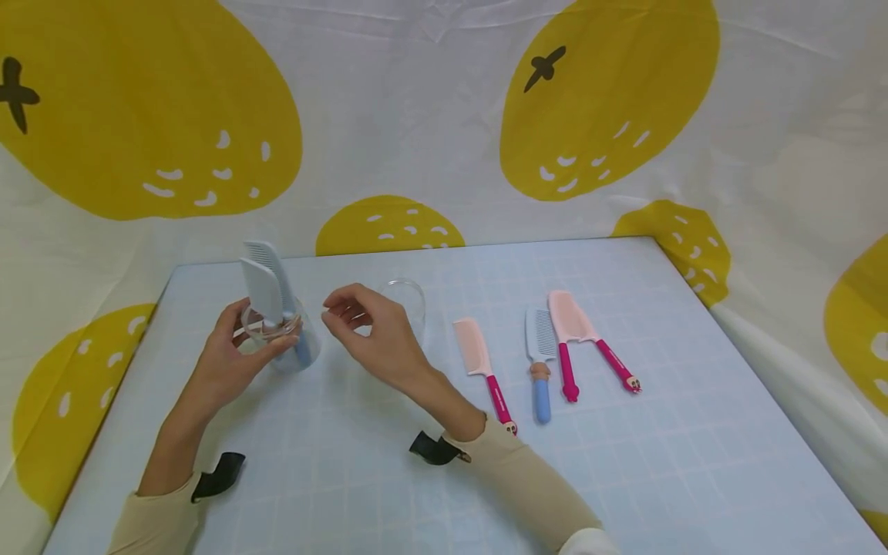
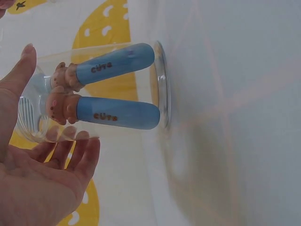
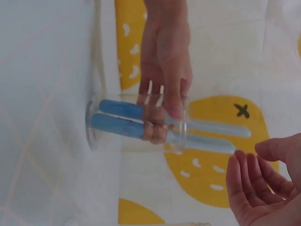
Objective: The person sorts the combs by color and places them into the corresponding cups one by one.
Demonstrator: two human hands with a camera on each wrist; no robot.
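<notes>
My left hand [image 1: 225,358] grips a clear cup [image 1: 310,351] near its rim, thumb on one side and fingers on the other. Two light-blue combs [image 1: 262,287] stand in the cup, teeth end up. Their blue handles [image 2: 120,113], each with a brown bear figure at the neck, show through the wall in the left wrist view. To the right of the cup, my right hand [image 1: 378,335] hovers with loosely bent fingers and holds nothing. In the right wrist view its fingertips are close to the top of one comb.
A second clear cup [image 1: 418,302] stands behind my right hand, partly hidden. Farther right lie a pink comb [image 1: 472,347], a blue comb [image 1: 542,397] and two overlapping pink combs [image 1: 566,312] with magenta handles. A white curtain with yellow shapes [image 1: 388,223] borders the table's back edge.
</notes>
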